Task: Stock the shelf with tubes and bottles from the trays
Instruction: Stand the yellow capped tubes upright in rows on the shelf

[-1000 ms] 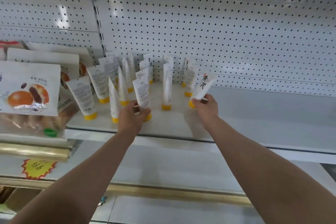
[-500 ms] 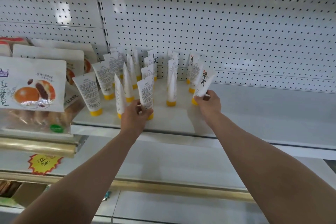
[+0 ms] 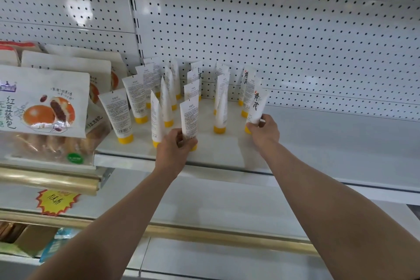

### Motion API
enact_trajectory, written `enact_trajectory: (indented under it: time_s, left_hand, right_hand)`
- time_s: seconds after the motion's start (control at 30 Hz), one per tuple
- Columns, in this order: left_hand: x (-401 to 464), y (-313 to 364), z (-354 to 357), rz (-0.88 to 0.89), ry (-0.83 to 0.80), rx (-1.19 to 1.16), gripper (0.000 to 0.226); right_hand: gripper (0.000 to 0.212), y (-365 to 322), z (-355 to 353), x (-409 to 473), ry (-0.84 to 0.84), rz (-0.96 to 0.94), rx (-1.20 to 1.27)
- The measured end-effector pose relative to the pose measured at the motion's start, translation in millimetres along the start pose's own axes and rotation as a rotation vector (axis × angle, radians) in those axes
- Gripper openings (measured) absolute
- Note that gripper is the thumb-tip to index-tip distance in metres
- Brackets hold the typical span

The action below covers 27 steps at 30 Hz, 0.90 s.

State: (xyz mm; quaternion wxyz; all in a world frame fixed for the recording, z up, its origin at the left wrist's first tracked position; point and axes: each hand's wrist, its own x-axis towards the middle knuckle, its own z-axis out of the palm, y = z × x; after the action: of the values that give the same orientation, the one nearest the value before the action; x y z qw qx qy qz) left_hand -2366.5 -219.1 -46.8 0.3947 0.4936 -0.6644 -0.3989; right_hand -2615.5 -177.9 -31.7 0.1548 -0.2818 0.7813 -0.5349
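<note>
Basically, left hand (image 3: pixel 173 151) grips a white plastic tube with yellow cap (image 3: pixel 189 120) at the white metal shelf (image 3: pixel 227 154) front; right hand (image 3: pixel 264 128) pinches another white tube (image 3: pixel 258 105) low. Light, squashy, top-heavy on caps — hold near the cap, set down squarely.

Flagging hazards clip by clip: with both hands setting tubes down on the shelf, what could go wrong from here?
1. The tubes stand on small yellow caps, packed close. The left hand grips a tube right beside a front-row tube; letting go carelessly could tip it and perhaps its neighbours.
2. That tube sits near the shelf edge, so a fall could go off the front.
3. The right hand holds a leaning tube; released tilted, it may topple.
</note>
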Motion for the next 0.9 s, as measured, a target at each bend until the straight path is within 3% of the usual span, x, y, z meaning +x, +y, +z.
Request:
enact_trajectory:
  time_s: [0.9]
  left_hand:
    - [-5.0, -4.1, 0.1, 0.082, 0.018, 0.054, 0.031]
  right_hand:
    - [0.039, 1.1, 6.4, -1.7, 0.044, 0.026, -0.136]
